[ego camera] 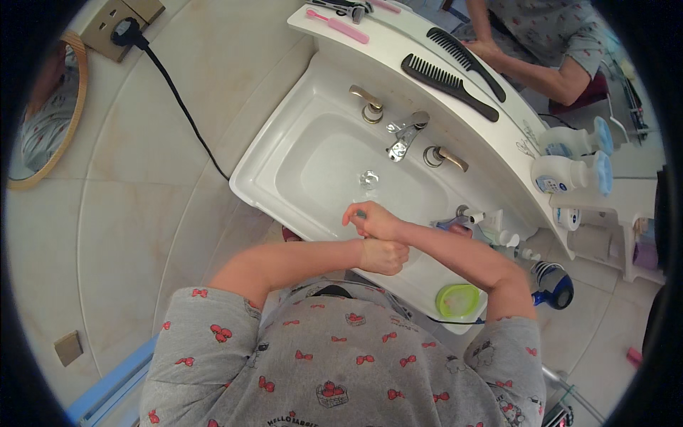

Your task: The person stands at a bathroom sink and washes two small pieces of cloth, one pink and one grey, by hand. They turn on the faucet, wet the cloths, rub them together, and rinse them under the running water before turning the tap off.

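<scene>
Over the near edge of the white washbasin (325,155), my two hands are close together with the forearms crossing. My left hand (385,256) is curled into a fist against the underside of my right wrist; whether anything is inside it is hidden. Just above it, my right hand (373,220) has bent fingers, with a small grey-green patch between thumb and fingers that is too small to identify. Beyond the hands are the basin drain (368,180) and the chrome faucet (406,137), between two bronze-coloured handles (372,104).
Black combs (448,85) and a pink-handled tool (347,29) lie on the white shelf (512,136), near a white bottle (565,175). A green soap dish (458,300) sits at the basin's near right corner, tubes and pump bottles (504,235) along its right side. A black power cord (181,101) hangs left.
</scene>
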Available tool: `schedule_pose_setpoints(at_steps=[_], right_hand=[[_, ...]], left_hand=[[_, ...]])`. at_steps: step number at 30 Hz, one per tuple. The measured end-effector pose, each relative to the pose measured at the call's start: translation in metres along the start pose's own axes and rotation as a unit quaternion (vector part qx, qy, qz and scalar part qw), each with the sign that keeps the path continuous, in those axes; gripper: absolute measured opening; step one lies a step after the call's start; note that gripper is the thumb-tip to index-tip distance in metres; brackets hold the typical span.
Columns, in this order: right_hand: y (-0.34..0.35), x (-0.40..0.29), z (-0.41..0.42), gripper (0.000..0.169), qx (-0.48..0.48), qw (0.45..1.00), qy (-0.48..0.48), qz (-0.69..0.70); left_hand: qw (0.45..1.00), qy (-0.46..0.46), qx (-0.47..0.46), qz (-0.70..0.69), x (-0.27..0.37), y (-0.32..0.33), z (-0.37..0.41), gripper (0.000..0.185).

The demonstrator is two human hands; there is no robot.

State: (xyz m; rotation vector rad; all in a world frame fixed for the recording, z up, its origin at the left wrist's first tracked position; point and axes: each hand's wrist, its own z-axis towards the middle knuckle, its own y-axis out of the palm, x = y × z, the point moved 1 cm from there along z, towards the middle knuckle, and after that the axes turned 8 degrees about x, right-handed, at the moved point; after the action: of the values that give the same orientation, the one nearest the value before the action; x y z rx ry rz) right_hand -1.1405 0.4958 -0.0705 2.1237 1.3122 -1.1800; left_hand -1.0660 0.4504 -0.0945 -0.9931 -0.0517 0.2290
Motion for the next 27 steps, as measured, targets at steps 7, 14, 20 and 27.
schedule_pose_setpoints(at_steps=[7,14,20,27], right_hand=[[0.020,0.049,0.023,0.013,-0.025,0.995,-0.030,-0.088],[0.032,0.073,0.032,0.014,-0.027,0.990,-0.013,-0.139],[0.037,0.086,0.038,0.014,-0.017,0.987,-0.041,-0.153],[0.044,0.088,0.039,0.015,-0.023,0.985,-0.031,-0.167]], left_hand=[[0.998,-0.057,-0.011,-0.008,0.029,0.049,-0.020,0.013],[0.996,-0.071,-0.056,0.003,0.047,0.076,-0.031,0.014],[0.993,-0.084,-0.086,-0.016,0.053,0.093,-0.038,0.017],[0.984,-0.109,-0.133,-0.036,0.056,0.084,-0.038,0.020]])
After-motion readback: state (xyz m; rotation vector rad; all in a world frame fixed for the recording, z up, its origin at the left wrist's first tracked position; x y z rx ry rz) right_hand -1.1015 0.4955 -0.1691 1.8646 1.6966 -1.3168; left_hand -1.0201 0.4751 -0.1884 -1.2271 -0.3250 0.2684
